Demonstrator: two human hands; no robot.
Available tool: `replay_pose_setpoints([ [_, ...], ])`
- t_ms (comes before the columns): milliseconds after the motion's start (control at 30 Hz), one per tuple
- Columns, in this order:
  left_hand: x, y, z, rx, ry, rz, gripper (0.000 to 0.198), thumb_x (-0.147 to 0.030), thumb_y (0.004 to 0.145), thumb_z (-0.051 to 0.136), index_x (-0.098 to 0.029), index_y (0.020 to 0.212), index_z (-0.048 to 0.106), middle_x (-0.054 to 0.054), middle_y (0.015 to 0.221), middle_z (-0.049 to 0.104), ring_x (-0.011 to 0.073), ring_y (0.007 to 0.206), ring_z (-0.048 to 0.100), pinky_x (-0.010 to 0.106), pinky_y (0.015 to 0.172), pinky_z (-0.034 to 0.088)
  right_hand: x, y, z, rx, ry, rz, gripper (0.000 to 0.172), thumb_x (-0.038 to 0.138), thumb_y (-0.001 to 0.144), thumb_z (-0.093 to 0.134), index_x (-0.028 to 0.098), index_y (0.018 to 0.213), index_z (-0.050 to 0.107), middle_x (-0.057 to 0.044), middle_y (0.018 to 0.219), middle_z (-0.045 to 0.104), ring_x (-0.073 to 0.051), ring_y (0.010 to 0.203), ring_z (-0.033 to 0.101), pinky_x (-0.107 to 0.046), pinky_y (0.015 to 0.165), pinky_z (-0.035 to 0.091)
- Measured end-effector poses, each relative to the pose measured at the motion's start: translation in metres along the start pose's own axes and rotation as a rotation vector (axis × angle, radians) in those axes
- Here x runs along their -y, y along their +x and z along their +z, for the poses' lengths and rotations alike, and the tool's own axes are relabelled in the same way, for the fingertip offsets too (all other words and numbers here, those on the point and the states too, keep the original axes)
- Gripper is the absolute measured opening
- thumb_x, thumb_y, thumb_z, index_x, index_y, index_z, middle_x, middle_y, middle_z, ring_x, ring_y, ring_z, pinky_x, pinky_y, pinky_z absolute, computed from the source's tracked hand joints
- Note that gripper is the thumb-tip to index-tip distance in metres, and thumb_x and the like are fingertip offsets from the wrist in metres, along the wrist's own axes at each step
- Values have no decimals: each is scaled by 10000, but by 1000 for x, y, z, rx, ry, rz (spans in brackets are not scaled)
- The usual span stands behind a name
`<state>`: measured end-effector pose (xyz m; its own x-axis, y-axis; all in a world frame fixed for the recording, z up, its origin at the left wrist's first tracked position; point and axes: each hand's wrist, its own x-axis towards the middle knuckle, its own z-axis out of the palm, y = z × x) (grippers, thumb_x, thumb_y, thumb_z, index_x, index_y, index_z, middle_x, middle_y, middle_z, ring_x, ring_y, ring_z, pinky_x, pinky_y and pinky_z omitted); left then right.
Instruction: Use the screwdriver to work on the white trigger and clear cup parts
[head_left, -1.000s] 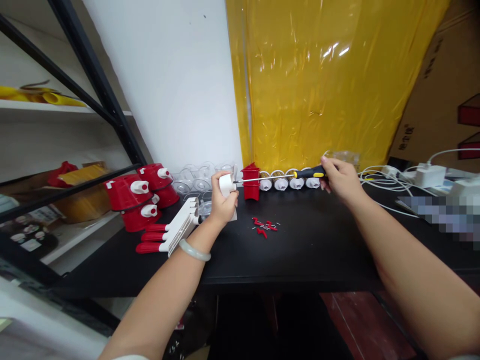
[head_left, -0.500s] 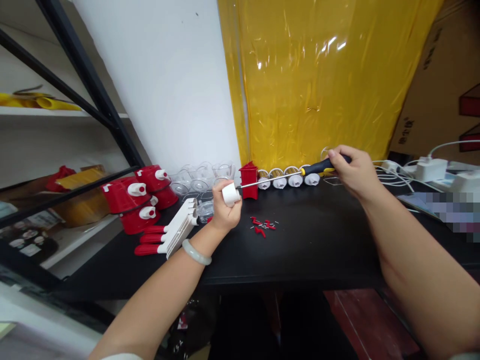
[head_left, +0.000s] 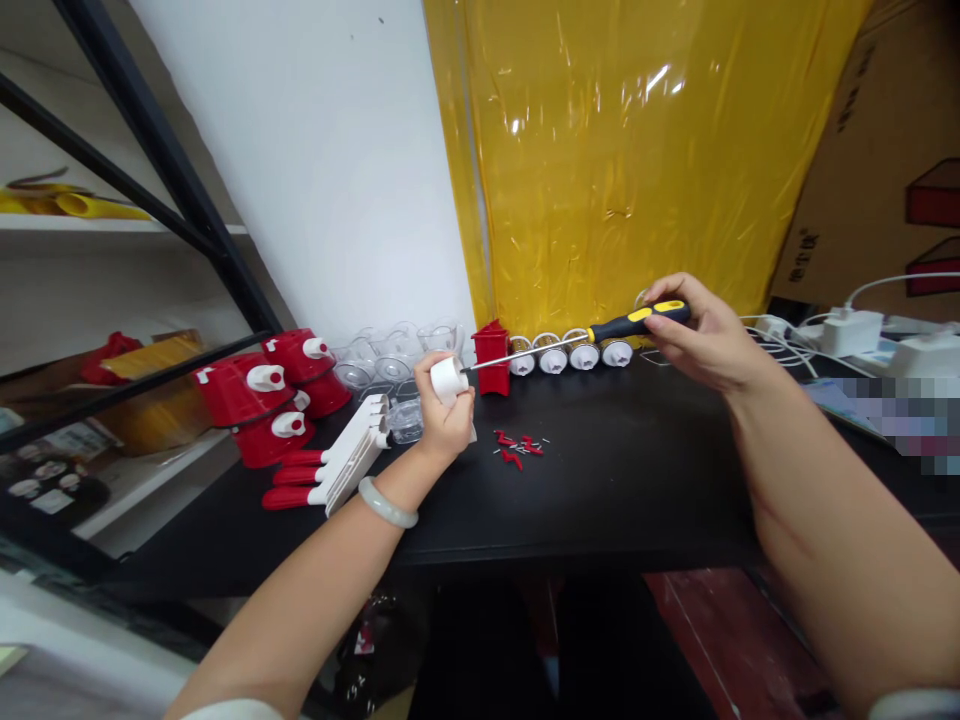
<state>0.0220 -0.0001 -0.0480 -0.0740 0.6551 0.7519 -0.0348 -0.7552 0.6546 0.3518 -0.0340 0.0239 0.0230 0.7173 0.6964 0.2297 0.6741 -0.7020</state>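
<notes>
My left hand [head_left: 442, 415] is closed around a small white round plastic part [head_left: 444, 379], held above the black table [head_left: 615, 490]. My right hand [head_left: 701, 335] grips the black and yellow handle of a long screwdriver [head_left: 592, 335]. Its metal shaft runs left and its tip rests at the white part. Small red clips and tiny screws [head_left: 516, 450] lie scattered on the table just below my left hand.
Red housings with white knobs [head_left: 281, 395] and red-handled white pieces [head_left: 337, 465] lie at left. Clear cups [head_left: 394, 355], a red block [head_left: 491, 355] and a row of small white cylinders [head_left: 570, 355] line the yellow sheet. Chargers and cables [head_left: 847, 335] are at right.
Both hands have risen slightly, and the screwdriver now slopes up to the right. Its tip has stayed at the white part.
</notes>
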Motion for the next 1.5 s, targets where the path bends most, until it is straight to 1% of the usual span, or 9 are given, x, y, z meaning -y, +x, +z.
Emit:
replay_pose_setpoints([
  [167,-13,-2,7,-23,-17,13,498,-137,730,693,-307,1136,461,-26,877,521,62,472,430,224,422,384,-7,4,5,-17,40,57,509,771,811,597,283,956,597,-70,834,645,-228,678,618,-383,563,488],
  [233,-18,0,9,-44,-47,-25,505,-141,711,690,-304,1122,446,-35,863,526,56,453,419,221,404,370,-11,5,8,1,55,117,592,837,848,450,268,931,591,-44,670,600,-207,540,569,-373,496,456],
  [333,-27,6,10,-57,-93,-84,516,-139,685,663,-300,1107,413,-67,785,513,55,417,406,215,383,352,-12,4,11,30,-74,123,565,824,838,505,263,815,564,6,521,491,-156,425,440,-325,429,358],
  [433,-34,13,7,-41,-120,-143,514,-142,661,629,-296,1088,388,-101,709,502,59,385,394,212,370,346,-9,2,13,12,-139,32,481,740,833,615,267,779,543,6,583,508,-154,488,461,-316,467,370],
  [633,-39,20,1,-3,-118,-223,543,-149,605,588,-281,1086,373,-122,647,516,64,352,379,203,347,326,-10,1,13,35,-181,-59,362,615,843,669,265,915,611,-42,828,613,-190,658,558,-346,584,467],
  [1000,-36,27,-6,55,-140,-303,570,-141,601,596,-280,1120,406,-129,608,517,60,353,366,185,374,305,-12,2,7,149,-242,-79,532,697,752,717,254,1043,670,-90,1019,706,-281,934,660,-406,813,538],
  [1133,-35,27,-7,84,-165,-356,641,-144,607,600,-278,1208,420,-124,623,521,59,365,376,178,383,302,-15,3,9,138,-273,-56,562,752,724,711,250,975,689,-85,951,720,-277,867,673,-401,754,540],
  [1300,-35,29,-8,101,-197,-403,619,-161,596,592,-270,1168,384,-132,611,523,64,359,369,171,371,290,-22,2,17,118,-298,73,675,873,851,362,250,727,590,-38,552,577,-213,534,561,-363,555,454],
  [1500,-34,31,-9,94,-165,-414,593,-154,586,574,-268,1135,381,-133,610,515,68,352,365,185,372,295,-18,2,22,9,-478,-104,526,710,923,475,252,664,481,-5,576,509,-182,587,493,-325,589,391],
])
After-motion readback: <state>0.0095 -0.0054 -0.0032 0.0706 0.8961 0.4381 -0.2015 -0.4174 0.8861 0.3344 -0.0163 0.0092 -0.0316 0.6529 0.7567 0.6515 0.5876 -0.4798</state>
